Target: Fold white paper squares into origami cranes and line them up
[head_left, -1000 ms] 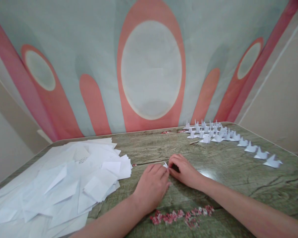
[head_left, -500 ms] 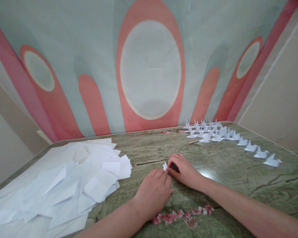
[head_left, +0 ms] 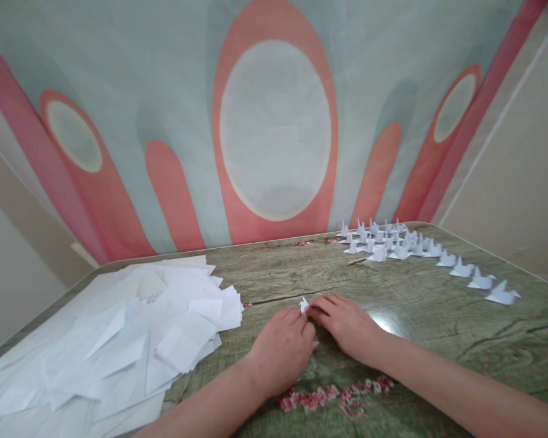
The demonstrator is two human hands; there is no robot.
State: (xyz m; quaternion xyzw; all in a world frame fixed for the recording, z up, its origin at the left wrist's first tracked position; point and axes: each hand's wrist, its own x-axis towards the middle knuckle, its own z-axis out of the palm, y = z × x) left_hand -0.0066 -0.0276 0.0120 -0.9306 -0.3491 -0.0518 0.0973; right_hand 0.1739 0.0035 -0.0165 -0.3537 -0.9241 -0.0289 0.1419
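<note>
A small folded white paper bird (head_left: 304,304) is between my two hands above the middle of the table. My left hand (head_left: 284,347) is closed at its near side, the back of the hand up and the fingertips against the paper. From the right, the thumb and bent fingers of my right hand (head_left: 347,322) pinch its edge. Only the bird's pointed upper part shows; my fingers cover the rest. At the back right stand several finished paper birds (head_left: 461,267) in rows, apart from both hands.
A wide heap of loose white paper sheets (head_left: 119,353) covers the left of the wood-patterned table (head_left: 274,274). Pink flower prints (head_left: 317,398) mark its surface near the front. A backdrop with pink arches (head_left: 274,231) rises behind the table's far edge.
My right hand has lowered slightly and its fingers lie flatter beside the paper bird. My left fingers have curled in a little more. The standing birds and sheets remain in place.
</note>
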